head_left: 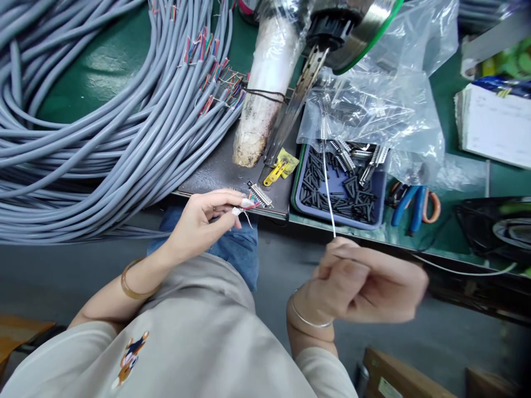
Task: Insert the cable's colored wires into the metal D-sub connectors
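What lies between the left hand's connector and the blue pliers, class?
The head view shows a tray of small black pieces there, with a white strand crossing over it.

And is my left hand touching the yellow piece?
Apart: the head view shows a gap, with the metal connector between the left hand and the yellow piece.

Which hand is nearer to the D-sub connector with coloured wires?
Left. The left hand is beside the D-sub connector, its fingers pinching the coloured wires. The right hand is farther, in front of the blue tray.
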Demonstrator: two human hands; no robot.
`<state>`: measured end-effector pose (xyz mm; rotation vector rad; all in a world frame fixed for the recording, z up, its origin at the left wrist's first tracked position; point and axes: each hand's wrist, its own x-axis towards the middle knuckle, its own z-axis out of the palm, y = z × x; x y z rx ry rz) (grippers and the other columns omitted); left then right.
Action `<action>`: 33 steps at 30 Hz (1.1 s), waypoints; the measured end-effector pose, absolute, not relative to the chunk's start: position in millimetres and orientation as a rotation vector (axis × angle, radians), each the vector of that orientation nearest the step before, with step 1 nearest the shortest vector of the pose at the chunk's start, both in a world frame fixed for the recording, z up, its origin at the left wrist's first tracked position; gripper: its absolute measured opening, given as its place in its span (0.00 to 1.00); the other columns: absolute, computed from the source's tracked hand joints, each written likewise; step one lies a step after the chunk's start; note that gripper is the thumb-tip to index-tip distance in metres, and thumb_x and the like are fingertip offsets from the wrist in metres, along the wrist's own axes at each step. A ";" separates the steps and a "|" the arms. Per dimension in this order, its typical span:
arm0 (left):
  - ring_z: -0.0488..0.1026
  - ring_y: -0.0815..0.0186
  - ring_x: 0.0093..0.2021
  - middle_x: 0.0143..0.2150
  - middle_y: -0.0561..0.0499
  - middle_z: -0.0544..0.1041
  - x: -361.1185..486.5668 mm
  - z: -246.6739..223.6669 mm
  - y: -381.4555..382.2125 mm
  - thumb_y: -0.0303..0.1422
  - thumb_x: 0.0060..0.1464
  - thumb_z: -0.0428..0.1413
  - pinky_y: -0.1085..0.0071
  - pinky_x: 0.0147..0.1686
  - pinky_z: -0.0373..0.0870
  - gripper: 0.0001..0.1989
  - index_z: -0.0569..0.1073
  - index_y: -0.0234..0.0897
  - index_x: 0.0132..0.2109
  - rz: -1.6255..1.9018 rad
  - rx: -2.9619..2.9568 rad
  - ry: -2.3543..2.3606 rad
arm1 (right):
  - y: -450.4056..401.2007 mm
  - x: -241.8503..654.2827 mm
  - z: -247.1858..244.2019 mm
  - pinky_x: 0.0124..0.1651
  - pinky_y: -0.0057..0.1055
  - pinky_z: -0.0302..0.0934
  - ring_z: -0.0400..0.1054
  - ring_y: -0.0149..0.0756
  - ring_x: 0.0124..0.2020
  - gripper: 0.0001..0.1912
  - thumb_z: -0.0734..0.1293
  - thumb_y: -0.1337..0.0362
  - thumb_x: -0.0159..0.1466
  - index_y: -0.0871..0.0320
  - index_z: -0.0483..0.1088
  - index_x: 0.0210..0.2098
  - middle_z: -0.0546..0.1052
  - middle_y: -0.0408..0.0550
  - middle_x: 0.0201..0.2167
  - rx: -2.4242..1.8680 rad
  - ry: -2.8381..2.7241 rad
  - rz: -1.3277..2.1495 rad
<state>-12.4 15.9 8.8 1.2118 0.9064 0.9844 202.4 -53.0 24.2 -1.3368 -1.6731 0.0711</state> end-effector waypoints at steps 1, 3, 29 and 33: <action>0.80 0.70 0.28 0.47 0.41 0.83 -13.7 6.7 14.7 0.28 0.58 0.63 0.76 0.27 0.77 0.07 0.86 0.33 0.42 0.982 1.202 0.903 | -54.0 197.9 26.0 0.25 0.32 0.59 0.60 0.30 0.16 0.07 0.64 0.62 0.72 0.53 0.74 0.42 0.69 0.37 0.19 -1.360 -1.716 0.049; 0.82 0.70 0.30 0.50 0.40 0.82 -15.2 3.8 12.1 0.29 0.59 0.63 0.75 0.31 0.80 0.09 0.86 0.34 0.45 0.990 1.210 0.907 | -50.2 185.3 28.2 0.25 0.30 0.56 0.60 0.28 0.15 0.06 0.68 0.60 0.70 0.55 0.75 0.39 0.67 0.35 0.16 -1.441 -1.898 0.075; 0.82 0.69 0.30 0.34 0.48 0.85 -9.3 30.0 -18.1 0.26 0.63 0.60 0.78 0.30 0.77 0.04 0.80 0.36 0.39 0.967 1.604 0.529 | 61.5 296.0 28.1 0.28 0.30 0.56 0.62 0.22 0.20 0.15 0.73 0.51 0.63 0.56 0.80 0.31 0.79 0.41 0.25 -2.017 -1.961 0.376; 0.74 0.72 0.20 0.28 0.50 0.82 -16.2 18.2 -6.7 0.37 0.57 0.68 0.78 0.17 0.67 0.09 0.78 0.36 0.36 0.911 1.065 0.736 | 46.4 290.6 29.4 0.27 0.31 0.55 0.59 0.23 0.18 0.17 0.74 0.48 0.62 0.56 0.77 0.30 0.76 0.41 0.22 -2.067 -1.853 0.194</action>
